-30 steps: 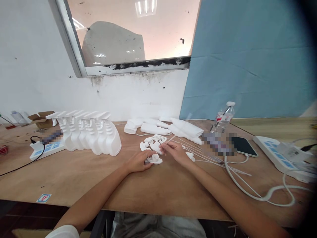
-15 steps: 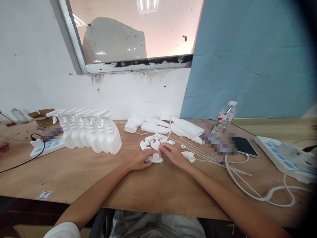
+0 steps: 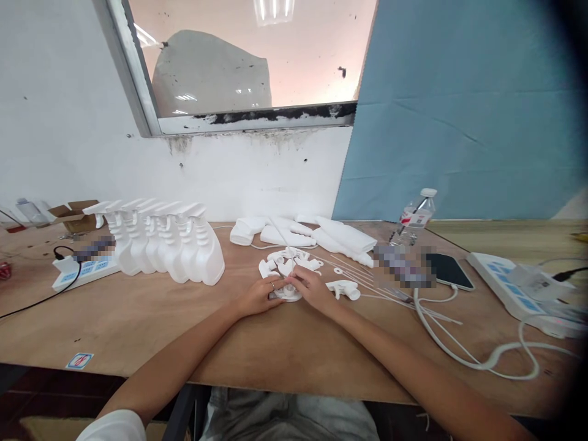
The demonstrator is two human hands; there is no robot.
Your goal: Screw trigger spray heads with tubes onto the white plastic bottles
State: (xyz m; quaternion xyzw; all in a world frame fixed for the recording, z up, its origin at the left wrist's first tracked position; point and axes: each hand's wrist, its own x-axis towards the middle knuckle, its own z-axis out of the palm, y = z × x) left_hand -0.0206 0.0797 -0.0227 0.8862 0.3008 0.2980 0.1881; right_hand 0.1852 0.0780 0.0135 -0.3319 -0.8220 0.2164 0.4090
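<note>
My left hand rests on the table, its fingers closed around a white plastic spray head that is partly covered by both hands. Just right of it, my right hand pinches a thin white tube, whose free end leans up and to the left. The tube's lower end is over the spray head, but the fingers hide whether it is inside. Several loose white sprayer parts lie directly beyond my fingers. Another white trigger sprayer head lies to the right of my right hand.
White spray bottles stand in rows at left, beside a power strip. More white bottles lie at the back. Loose tubes, a water bottle, a phone, cables and another power strip occupy the right side.
My right hand has moved slightly left, closer to my left hand. The tube has swung from nearly upright to leaning left. My left hand stays in place.
</note>
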